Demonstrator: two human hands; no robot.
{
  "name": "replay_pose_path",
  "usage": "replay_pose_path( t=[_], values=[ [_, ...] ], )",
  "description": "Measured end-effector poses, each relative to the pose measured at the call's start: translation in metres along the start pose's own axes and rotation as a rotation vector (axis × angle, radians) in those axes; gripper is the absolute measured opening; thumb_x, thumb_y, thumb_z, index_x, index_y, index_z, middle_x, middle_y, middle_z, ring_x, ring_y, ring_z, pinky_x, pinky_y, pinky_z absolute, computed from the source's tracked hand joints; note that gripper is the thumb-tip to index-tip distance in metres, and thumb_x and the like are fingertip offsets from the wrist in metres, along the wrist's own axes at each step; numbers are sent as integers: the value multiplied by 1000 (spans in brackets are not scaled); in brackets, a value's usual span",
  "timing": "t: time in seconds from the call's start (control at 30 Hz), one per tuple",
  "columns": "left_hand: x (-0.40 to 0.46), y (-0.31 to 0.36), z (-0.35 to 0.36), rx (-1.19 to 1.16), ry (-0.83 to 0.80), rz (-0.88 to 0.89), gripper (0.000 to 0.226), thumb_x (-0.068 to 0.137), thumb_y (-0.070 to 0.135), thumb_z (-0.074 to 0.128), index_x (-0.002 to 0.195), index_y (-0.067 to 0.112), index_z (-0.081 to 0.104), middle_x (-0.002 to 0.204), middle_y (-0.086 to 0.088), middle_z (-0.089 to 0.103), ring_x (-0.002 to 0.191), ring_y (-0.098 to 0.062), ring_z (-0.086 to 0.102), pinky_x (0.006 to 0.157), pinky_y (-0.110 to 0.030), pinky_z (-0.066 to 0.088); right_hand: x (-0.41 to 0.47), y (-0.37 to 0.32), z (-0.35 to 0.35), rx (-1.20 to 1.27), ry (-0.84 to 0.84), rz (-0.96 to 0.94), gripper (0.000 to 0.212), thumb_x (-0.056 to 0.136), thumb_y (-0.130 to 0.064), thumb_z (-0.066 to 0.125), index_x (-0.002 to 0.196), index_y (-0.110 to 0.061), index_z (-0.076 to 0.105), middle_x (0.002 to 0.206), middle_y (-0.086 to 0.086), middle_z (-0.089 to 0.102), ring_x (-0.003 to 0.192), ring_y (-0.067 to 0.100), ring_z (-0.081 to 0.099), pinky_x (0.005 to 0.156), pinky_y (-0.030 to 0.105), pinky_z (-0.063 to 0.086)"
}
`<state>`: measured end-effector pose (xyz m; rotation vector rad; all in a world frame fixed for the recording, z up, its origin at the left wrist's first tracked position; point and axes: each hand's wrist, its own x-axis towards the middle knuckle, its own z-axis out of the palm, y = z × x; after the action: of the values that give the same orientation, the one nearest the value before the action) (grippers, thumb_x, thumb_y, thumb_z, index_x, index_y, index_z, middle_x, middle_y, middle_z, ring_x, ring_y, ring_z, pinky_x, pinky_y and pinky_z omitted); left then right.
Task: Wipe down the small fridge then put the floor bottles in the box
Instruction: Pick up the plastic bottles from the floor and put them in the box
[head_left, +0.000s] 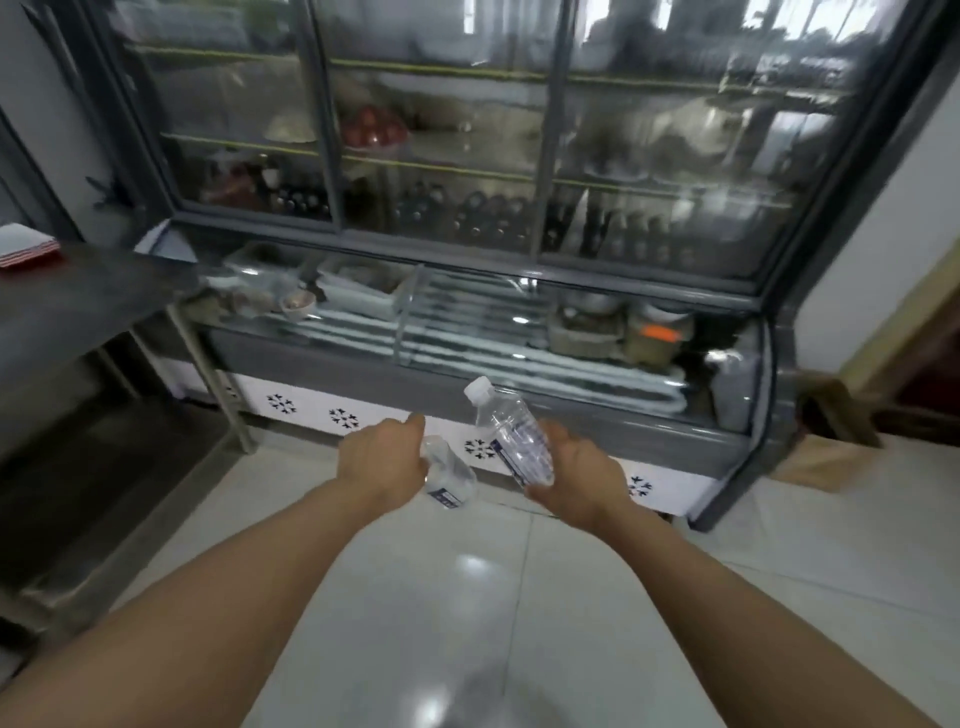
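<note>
Over on the left a steel table (93, 296) is standing with a red-and-white stack on its corner, and beside it the big glass-fronted display fridge (467, 208) is filling the wall. In front of it a person is holding both arms out over the tiled floor (467, 623). The left hand (382, 460) is curling its grip round a small clear bottle (451, 478), label end pointing down. The right hand (576, 475), palm up, is cradling a second bottle (511, 434) with loosely curled fingers, its white cap tilting up towards the fridge. A brown cardboard box (815, 447) seems to be sitting on the floor at the fridge's far right corner. To my eye the bottle-loading is under way; the right-hand hold is looking loose, so closing the fingers before swinging right, then lowering rather than tossing, would be wise.
</note>
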<state>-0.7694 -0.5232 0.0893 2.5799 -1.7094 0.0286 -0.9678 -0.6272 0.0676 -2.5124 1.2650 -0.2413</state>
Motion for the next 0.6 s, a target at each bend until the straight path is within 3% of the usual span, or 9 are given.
replay_pose_path(
  t=[0.17, 0.4, 0.6],
  values=[
    [21, 117, -5, -33, 14, 190, 28, 89, 34, 52, 111, 17, 49, 107, -8, 64, 98, -31, 61, 68, -32, 35, -47, 104, -53, 23, 100, 205, 70, 78, -36, 67, 138, -23, 33, 116, 5, 63, 102, 28, 61, 68, 29, 41],
    [62, 272, -9, -83, -22, 446, 17, 86, 22, 49, 103, 18, 49, 100, -7, 64, 91, -28, 60, 65, -30, 35, -98, 231, -114, 50, 211, 444, 71, 76, -39, 71, 135, -23, 33, 123, 4, 59, 107, 28, 58, 77, 32, 45],
    [112, 399, -9, -101, -8, 633, 23, 86, 28, 52, 107, 21, 52, 106, -6, 64, 98, -29, 61, 72, -34, 42, -120, 325, -159, -3, 268, 621, 69, 77, -43, 68, 133, -26, 31, 119, 3, 59, 100, 27, 59, 70, 30, 41]
  ],
)
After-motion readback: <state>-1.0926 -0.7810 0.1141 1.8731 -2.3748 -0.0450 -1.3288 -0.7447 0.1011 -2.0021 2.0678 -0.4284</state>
